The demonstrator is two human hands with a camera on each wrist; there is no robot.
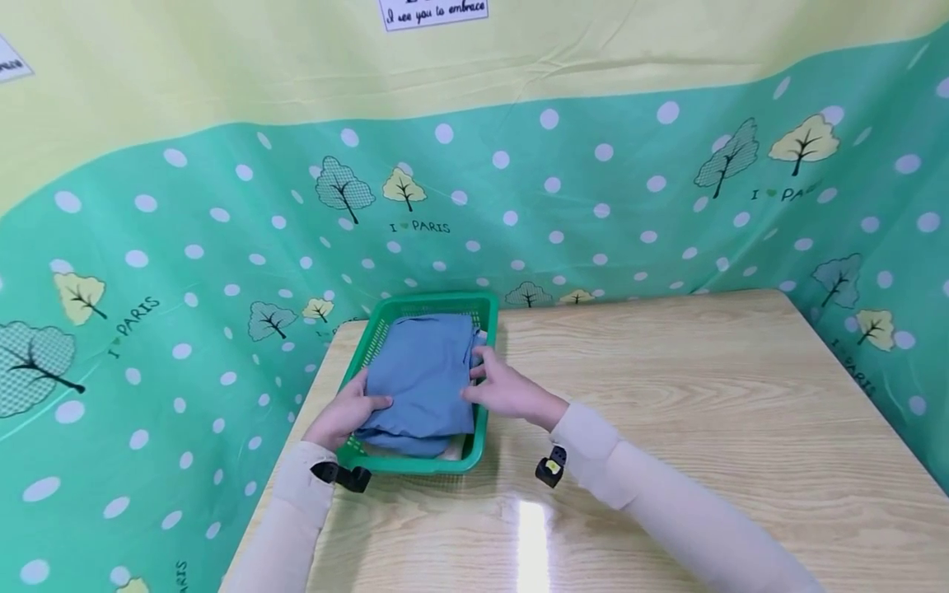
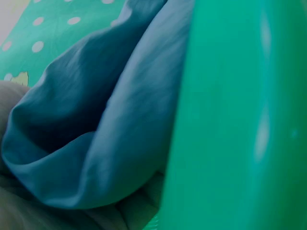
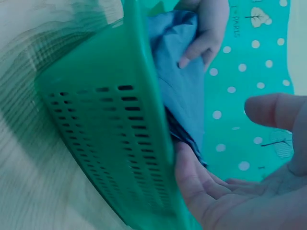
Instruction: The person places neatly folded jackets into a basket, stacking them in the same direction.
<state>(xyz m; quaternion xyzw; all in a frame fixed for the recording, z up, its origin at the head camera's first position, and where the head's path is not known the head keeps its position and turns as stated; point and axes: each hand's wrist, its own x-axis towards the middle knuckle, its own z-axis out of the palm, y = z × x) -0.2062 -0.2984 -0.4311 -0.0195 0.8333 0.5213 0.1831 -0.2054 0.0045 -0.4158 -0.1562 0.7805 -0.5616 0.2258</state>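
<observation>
A folded blue cloth (image 1: pixel 423 371) lies in a green plastic basket (image 1: pixel 437 466), filling most of its top. My left hand (image 1: pixel 344 416) grips the cloth's near left side, thumb on top and fingers under the fold, as the left wrist view shows. Along the opposite side, my right hand (image 1: pixel 515 391) reaches over the basket rim. Its fingers (image 3: pixel 187 170) touch the cloth's edge close to the basket wall, while the thumb (image 3: pixel 271 110) stands apart from the cloth. Part of a pale item (image 1: pixel 452 449) shows beneath the cloth.
The basket stands at the far left of a light wooden table (image 1: pixel 667 395), near its back edge. A green and yellow printed curtain (image 1: pixel 549 181) hangs behind and on both sides. Each wrist wears a small black camera.
</observation>
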